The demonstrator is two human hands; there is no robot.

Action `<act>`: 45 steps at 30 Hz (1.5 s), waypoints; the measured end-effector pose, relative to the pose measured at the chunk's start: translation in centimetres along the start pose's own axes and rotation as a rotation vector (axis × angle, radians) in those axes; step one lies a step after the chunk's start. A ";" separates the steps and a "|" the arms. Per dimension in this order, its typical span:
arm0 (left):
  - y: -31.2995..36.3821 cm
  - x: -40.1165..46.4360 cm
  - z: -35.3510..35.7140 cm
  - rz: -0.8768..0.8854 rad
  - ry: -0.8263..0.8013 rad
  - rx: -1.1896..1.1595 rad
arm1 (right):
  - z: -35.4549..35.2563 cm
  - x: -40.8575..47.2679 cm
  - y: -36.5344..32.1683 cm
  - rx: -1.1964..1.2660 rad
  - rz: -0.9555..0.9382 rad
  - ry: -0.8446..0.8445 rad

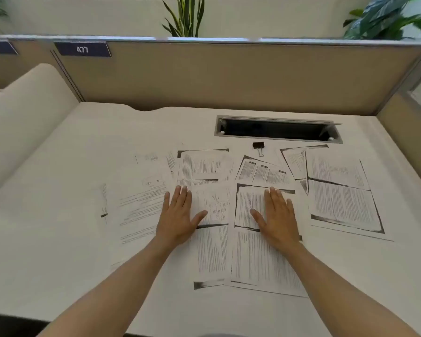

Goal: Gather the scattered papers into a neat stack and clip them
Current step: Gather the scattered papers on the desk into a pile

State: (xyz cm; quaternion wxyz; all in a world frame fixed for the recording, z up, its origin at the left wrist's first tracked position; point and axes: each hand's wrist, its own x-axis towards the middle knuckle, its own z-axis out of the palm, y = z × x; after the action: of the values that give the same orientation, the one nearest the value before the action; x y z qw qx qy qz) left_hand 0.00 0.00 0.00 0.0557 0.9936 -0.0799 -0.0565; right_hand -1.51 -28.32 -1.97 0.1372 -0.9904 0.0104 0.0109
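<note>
I have my left hand and right hand flat, fingers spread, on the papers to slide them together; clip waits beyond.

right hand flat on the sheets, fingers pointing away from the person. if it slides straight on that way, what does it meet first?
Probably the angled three-column sheet just beyond the right hand; the binder clip lies further on, slightly left of that line.

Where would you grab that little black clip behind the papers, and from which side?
Probably by its wire handles. The binder clip lies on the desk with its black body toward the partition and the silver handles pointing back at the person. Reaching forward from the near side with the right hand meets the handles first; squeezing them opens the clip.
</note>
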 end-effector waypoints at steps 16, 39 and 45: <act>2.3 -1.4 3.7 0.003 -0.051 -0.117 | 2.0 -0.5 -2.8 0.013 -0.041 -0.113; 2.9 -1.7 5.0 -0.038 0.071 -0.237 | -3.0 0.3 -2.9 0.706 0.605 0.062; 2.8 -1.8 5.1 -0.017 0.088 -0.271 | -4.0 0.7 -3.4 0.889 0.605 0.013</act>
State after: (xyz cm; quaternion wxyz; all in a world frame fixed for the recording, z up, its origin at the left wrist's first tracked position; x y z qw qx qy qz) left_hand -2.77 -3.00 -4.50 0.1921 0.9792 -0.0606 -0.0237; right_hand -0.63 -26.14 2.78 0.5341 -0.7895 0.3000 0.0383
